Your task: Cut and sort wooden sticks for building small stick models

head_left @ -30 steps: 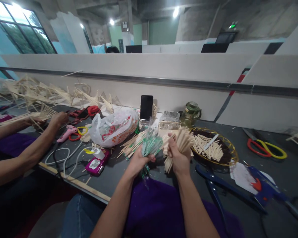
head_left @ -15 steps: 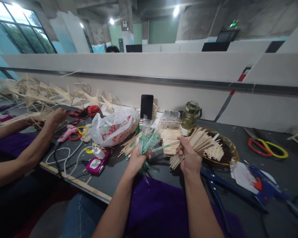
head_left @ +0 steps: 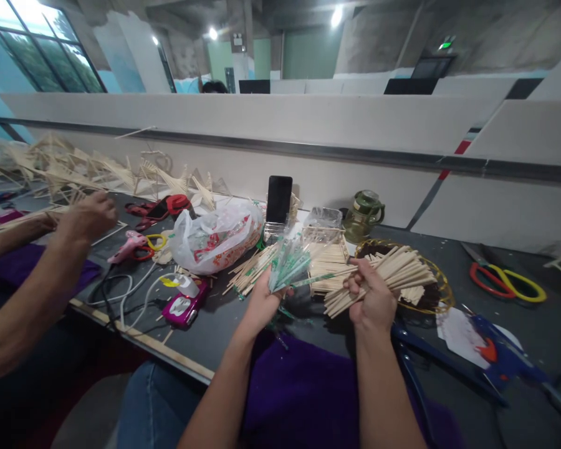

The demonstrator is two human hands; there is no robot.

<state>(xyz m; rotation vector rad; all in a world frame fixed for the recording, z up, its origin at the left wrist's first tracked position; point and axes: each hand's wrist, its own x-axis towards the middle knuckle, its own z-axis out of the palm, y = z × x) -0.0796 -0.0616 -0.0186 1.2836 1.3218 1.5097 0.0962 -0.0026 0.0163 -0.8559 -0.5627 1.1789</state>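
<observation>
My left hand (head_left: 264,298) is closed around a bunch of clear plastic wrappers (head_left: 287,265) with green print. A bundle of thin wooden sticks (head_left: 393,271) fills my right hand (head_left: 371,296), fanned out to the right. Between my hands runs a single green-printed wrapped stick (head_left: 325,277), with its right end near my right fingers. Behind my left hand more wrapped sticks (head_left: 250,274) lie on the table. A small tray of sticks (head_left: 325,249) sits just beyond my hands. The yellow-rimmed basket (head_left: 449,293) is partly hidden behind the bundle.
On the right lie scissors (head_left: 505,280), a blue glue gun (head_left: 509,355) and a blue long-handled tool (head_left: 444,355). A phone (head_left: 279,199), a green jug (head_left: 364,215) and a plastic bag (head_left: 219,240) stand behind. At left are a magenta power strip (head_left: 184,308) and a co-worker's hand (head_left: 91,215).
My right hand has moved slightly right with the stick bundle, which now spreads further over the basket. The wrappers in my left hand lean more to the right. The co-worker's hand has shifted left.
</observation>
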